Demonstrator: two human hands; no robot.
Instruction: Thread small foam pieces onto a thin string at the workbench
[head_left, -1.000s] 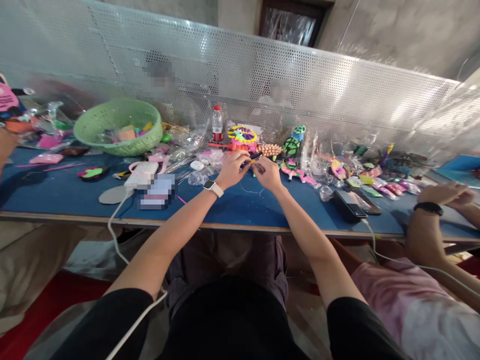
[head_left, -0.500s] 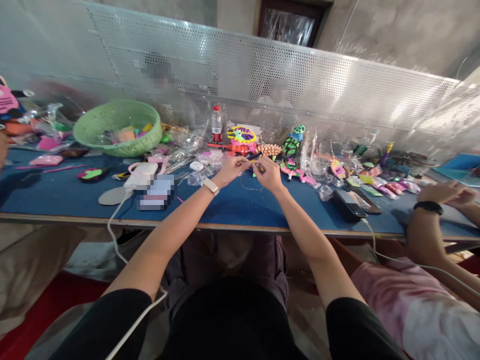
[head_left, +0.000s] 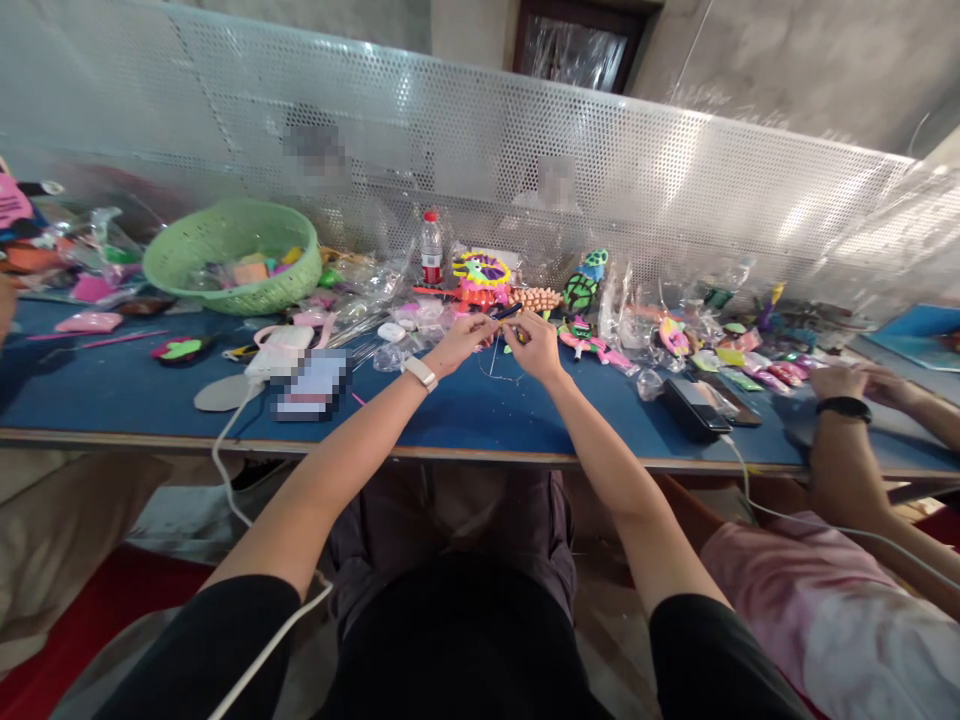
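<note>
My left hand [head_left: 463, 342], with a pale band at its wrist, pinches a small item at the middle of the blue table [head_left: 480, 425]. My right hand [head_left: 534, 345] is closed just to the right, its fingertips nearly meeting the left ones. What lies between the fingers is too small to name; a thin pale thread [head_left: 493, 358] hangs below it. Behind the hands are a yellow and purple figure [head_left: 481, 268], a beaded orange-brown piece [head_left: 536, 298] and a green turtle-like figure [head_left: 581, 290]. A pink and green figure [head_left: 589, 342] lies right of my right hand.
A green basket [head_left: 232, 300] and a bottle with a red cap [head_left: 431, 250] stand at the back. Phones [head_left: 313, 385] [head_left: 696, 408] lie on both sides. Another person's forearms [head_left: 847, 440] rest at the right. A perforated metal panel [head_left: 450, 120] rises behind.
The thread below my hands now hangs straighter and shows more clearly. My hands have barely moved. The other person's hands at the right have shifted slightly left.
</note>
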